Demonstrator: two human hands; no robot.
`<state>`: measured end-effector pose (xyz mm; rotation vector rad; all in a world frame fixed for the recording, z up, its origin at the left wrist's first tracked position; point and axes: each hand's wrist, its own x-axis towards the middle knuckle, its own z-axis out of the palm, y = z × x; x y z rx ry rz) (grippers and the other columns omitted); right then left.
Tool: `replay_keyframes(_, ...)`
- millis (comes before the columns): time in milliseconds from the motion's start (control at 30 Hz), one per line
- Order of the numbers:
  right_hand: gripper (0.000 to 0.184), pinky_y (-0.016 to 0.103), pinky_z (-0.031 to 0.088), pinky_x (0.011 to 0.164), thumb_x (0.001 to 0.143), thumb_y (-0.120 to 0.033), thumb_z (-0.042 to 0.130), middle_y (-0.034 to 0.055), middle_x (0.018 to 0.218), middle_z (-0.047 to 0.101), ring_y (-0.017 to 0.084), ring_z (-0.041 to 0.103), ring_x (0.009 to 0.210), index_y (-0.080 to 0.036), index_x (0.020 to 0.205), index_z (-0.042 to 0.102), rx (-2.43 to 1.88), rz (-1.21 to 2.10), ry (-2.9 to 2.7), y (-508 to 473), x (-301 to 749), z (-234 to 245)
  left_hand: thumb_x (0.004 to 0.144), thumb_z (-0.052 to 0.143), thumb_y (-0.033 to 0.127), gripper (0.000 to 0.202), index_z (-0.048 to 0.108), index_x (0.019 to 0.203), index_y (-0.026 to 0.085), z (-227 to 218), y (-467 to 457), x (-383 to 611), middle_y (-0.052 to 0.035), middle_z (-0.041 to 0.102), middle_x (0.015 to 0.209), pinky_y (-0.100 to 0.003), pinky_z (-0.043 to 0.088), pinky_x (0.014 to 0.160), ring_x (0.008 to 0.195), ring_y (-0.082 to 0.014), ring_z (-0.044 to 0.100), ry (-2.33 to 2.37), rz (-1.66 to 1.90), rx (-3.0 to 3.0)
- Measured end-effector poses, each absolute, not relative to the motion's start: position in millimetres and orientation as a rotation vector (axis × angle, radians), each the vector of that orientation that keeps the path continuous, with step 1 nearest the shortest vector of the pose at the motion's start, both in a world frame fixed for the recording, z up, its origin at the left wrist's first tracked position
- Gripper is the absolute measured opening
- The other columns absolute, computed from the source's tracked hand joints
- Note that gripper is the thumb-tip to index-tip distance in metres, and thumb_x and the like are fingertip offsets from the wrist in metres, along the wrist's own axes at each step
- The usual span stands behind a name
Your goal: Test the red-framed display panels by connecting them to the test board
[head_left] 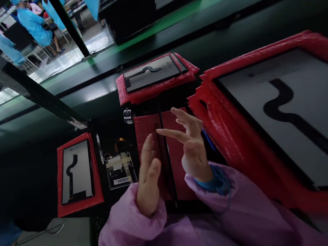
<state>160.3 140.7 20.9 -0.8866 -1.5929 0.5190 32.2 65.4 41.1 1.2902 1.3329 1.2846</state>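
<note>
My left hand [148, 178] is held on edge with its fingers stretched upward and nothing in it. To its right, my right hand [195, 147] is open, its fingers spread and the index finger pointing left. The two hands are apart. Beneath them lies a dark red flat pad [181, 168], split by a narrow black strip [168, 158]. Close beside my left hand is a small circuit board [121, 175] with pale tape and a barcode label. A blue wrist strap [214, 180] circles my right wrist.
Flat display panels with black ribbon cables lie on red bubble wrap: one panel [80, 172] at left, another [152, 73] behind, and a large stack [243, 145] at right. A white pen-like tool [99, 148] stands near a metal buckle [127, 115]. Black trays [130, 12] and seated people are beyond.
</note>
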Motion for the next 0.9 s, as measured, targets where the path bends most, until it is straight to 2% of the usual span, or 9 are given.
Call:
replay_keyframes(67, 0.065, 0.057, 0.043, 0.113, 0.106, -0.061, 0.017, -0.0007, 0.155, 0.046, 0.029, 0.046, 0.139, -0.036, 0.119, 0.075, -0.899, 0.547, -1.547, 141, 161, 22, 0.106, 0.041, 0.044, 0.039, 0.059, 0.137, 0.029, 33, 52, 14, -0.009, 0.061, 0.139, -0.038, 0.053, 0.103, 0.125, -0.0226, 0.062, 1.485, 1.429, 1.317)
replay_keyframes(100, 0.065, 0.057, 0.044, 0.112, 0.106, -0.06, 0.017, -0.0007, 0.154, 0.047, 0.029, 0.046, 0.138, -0.036, 0.119, 0.076, -0.904, 0.552, -1.545, 141, 161, 24, 0.105, 0.045, 0.04, 0.033, 0.065, 0.127, 0.027, 28, 44, 3, -0.0085, 0.065, 0.125, -0.036, 0.055, 0.094, 0.11, -0.0208, 0.065, 1.641, 1.456, 1.377)
replay_keyframes(167, 0.065, 0.057, 0.045, 0.111, 0.106, -0.058, 0.016, -0.0006, 0.152, 0.048, 0.029, 0.047, 0.137, -0.037, 0.119, 0.076, -0.924, 0.553, -1.563, 140, 160, 26, 0.103, 0.051, 0.035, 0.025, 0.069, 0.116, 0.024, 13, 28, -19, -0.008, 0.065, 0.107, -0.036, 0.054, 0.087, 0.096, -0.0211, 0.062, 2.046, 1.311, 1.58)
replay_keyframes(300, 0.065, 0.057, 0.045, 0.112, 0.106, -0.057, 0.015, 0.0, 0.151, 0.048, 0.029, 0.048, 0.136, -0.037, 0.12, 0.076, -0.945, 0.568, -1.604, 138, 162, 30, 0.101, 0.053, 0.032, 0.032, 0.067, 0.125, 0.016, -18, 7, -47, -0.0147, 0.061, 0.11, -0.05, 0.049, 0.097, 0.106, -0.0296, 0.057, 2.525, 0.779, 1.971)
replay_keyframes(467, 0.063, 0.052, 0.044, 0.111, 0.106, -0.065, 0.017, -0.0035, 0.149, 0.051, 0.026, 0.047, 0.138, -0.041, 0.123, 0.073, -0.94, 0.586, -1.562, 134, 165, 30, 0.103, 0.049, 0.028, 0.033, 0.065, 0.128, 0.013, -22, -3, -40, -0.0157, 0.059, 0.108, -0.043, 0.049, 0.097, 0.106, -0.0271, 0.057, 2.553, 0.65, 2.106)
replay_keyframes(567, 0.069, 0.047, 0.044, 0.11, 0.105, -0.068, 0.016, -0.0048, 0.145, 0.054, 0.023, 0.048, 0.136, -0.037, 0.117, 0.076, -0.994, 0.579, -1.485, 132, 161, 29, 0.104, 0.048, 0.026, 0.032, 0.067, 0.125, 0.012, -21, -4, -34, -0.0161, 0.061, 0.107, -0.041, 0.047, 0.097, 0.104, -0.0261, 0.057, 2.545, 0.582, 2.097)
replay_keyframes(667, 0.073, 0.047, 0.044, 0.112, 0.104, -0.07, 0.016, -0.004, 0.139, 0.058, 0.023, 0.051, 0.132, -0.032, 0.111, 0.079, -1.056, 0.551, -1.439, 131, 158, 29, 0.105, 0.045, 0.027, 0.034, 0.069, 0.126, 0.015, -21, -6, -32, -0.0149, 0.061, 0.107, -0.04, 0.045, 0.096, 0.099, -0.0248, 0.057, 2.541, 0.504, 2.083)
replay_keyframes(833, 0.063, 0.049, 0.044, 0.111, 0.105, -0.068, 0.021, -0.0081, 0.137, 0.061, 0.023, 0.053, 0.131, -0.042, 0.114, 0.078, -1.004, 0.536, -1.435, 130, 157, 29, 0.101, 0.046, 0.018, 0.041, 0.069, 0.133, 0.028, -20, -8, -30, -0.0115, 0.06, 0.108, -0.04, 0.043, 0.091, 0.095, -0.024, 0.055, 2.497, 0.319, 2.205)
replay_keyframes(900, 0.064, 0.051, 0.043, 0.112, 0.105, -0.068, 0.019, -0.0076, 0.137, 0.061, 0.024, 0.053, 0.132, -0.042, 0.116, 0.077, -1.018, 0.518, -1.449, 129, 156, 29, 0.099, 0.047, 0.016, 0.044, 0.069, 0.134, 0.032, -20, -8, -30, -0.0107, 0.059, 0.107, -0.041, 0.042, 0.091, 0.093, -0.0244, 0.054, 2.471, 0.306, 2.233)
